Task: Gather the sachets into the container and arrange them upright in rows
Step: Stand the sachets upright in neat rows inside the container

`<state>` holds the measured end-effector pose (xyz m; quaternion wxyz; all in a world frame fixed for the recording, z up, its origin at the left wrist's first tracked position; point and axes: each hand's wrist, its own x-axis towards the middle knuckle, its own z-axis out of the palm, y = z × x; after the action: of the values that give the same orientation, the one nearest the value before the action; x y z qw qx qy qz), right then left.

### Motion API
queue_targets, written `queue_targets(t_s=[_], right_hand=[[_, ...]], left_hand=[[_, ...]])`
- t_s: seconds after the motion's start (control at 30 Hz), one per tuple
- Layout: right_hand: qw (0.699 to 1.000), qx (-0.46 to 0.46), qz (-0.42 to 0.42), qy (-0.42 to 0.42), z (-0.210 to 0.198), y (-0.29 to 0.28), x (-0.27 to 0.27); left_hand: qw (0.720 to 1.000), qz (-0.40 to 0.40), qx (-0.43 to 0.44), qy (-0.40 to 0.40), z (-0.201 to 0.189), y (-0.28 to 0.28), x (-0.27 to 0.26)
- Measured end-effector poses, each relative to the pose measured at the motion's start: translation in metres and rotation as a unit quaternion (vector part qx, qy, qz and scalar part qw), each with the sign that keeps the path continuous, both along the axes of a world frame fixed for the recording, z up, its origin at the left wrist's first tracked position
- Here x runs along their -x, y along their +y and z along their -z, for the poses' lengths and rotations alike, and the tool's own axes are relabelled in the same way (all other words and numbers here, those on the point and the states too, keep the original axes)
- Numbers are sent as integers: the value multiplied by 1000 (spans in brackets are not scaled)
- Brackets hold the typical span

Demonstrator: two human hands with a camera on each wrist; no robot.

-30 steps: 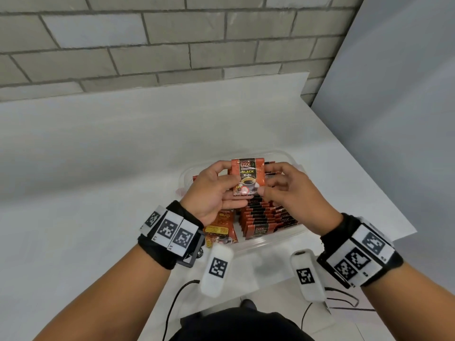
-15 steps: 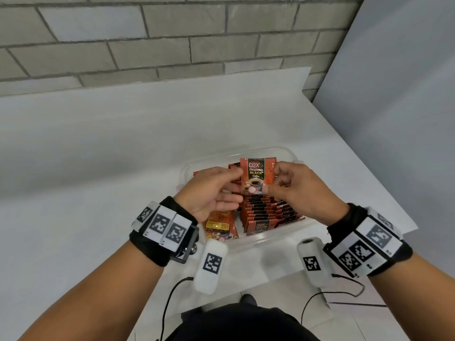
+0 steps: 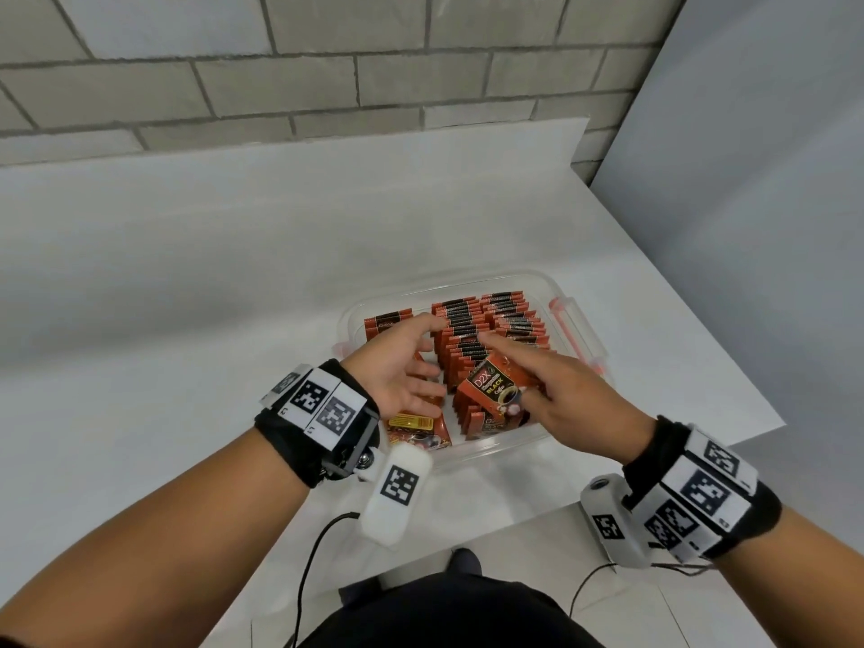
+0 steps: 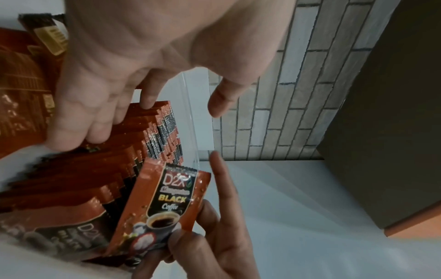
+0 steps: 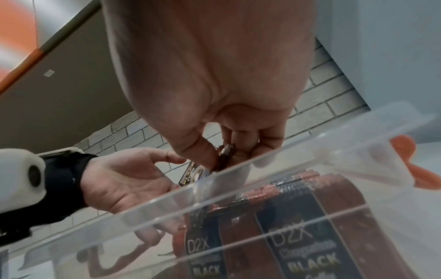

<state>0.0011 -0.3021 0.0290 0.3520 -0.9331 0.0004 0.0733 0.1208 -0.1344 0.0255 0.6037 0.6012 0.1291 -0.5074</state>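
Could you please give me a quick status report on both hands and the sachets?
Left hand open beside the rows. Right hand pinching one sachet over the container. Some sachets lying flat near left.

Sachet rows point(image 3: 472, 348) partly behind hands point(image 3: 575, 395)

A white table point(image 3: 196, 282) fills most of the view, its top smooth and evenly lit, with a soft shadow lying in a band across it. Behind the table stands a wall of pale grey bricks point(image 3: 327, 72) with darker mortar lines, touching the table's far edge. To the right of the table a plain light grey panel point(image 3: 757, 217) rises, meeting the brick wall at the corner. Below the table's near edge the floor point(image 3: 622, 615) is laid with pale tiles. From the left wrist view, a dark board point(image 4: 386, 113) with an orange edge stands beside the table.
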Motion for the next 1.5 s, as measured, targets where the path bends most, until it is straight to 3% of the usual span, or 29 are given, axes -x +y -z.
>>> queue_targets(t_s=[0.33, 0.63, 0.8, 0.93, 1.2, 1.5], right_hand=[[999, -14, 43, 14, -4, 9, 1], [997, 82, -3, 11, -4, 3, 2], [997, 78, 15, -6, -9, -1, 1], [988, 141, -32, 50, -6, -2, -1], [973, 225, -12, 43, -1, 3, -7], [943, 308, -80, 102, -5, 11, -24]], left_hand=[[1000, 25, -6, 10, 6, -1, 2], [999, 38, -5, 22, 10, -2, 3], [999, 43, -1, 30, 13, -1, 2], [998, 54, -1, 42, 15, -3, 3], [997, 57, 2, 51, 18, -7, 4], [997, 59, -1, 38, 21, -7, 5]])
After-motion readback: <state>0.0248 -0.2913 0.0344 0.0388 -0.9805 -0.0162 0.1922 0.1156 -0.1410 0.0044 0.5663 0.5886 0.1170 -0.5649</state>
